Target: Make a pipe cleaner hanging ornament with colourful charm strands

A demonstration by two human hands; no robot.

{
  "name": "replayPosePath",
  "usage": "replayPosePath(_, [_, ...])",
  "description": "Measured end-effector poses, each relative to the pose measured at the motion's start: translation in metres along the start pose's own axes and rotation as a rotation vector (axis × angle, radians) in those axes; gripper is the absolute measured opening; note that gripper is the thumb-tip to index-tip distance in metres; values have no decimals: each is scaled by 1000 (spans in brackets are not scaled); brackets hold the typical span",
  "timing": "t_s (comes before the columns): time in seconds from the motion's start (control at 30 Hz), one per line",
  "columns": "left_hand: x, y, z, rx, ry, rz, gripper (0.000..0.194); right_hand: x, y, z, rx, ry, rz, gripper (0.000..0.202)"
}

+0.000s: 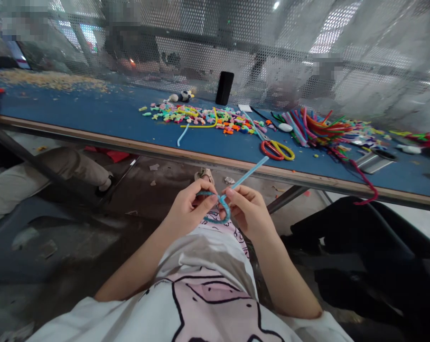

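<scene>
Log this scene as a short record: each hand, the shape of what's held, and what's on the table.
Left hand: pinching blue pipe cleaner
Right hand: pinching it too, close beside the left
Shape: curved loop between the hands, straight length pointing toward the table; one piece or several, unclear
Near table edge: scissors, red and yellow handles
Right of scissors: multicoloured pipe cleaner bundle
Behind: upright black block
</scene>
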State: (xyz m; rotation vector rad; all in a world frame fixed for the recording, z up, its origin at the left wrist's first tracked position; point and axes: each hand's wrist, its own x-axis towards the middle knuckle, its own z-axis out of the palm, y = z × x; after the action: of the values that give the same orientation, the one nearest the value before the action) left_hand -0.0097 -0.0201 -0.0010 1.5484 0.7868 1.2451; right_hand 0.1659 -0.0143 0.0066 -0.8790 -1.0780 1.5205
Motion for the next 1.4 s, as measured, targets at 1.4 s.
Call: replayPosePath(1.4, [7,0,0,236,71,100,23,-5,15,7,-434,159,-670,34])
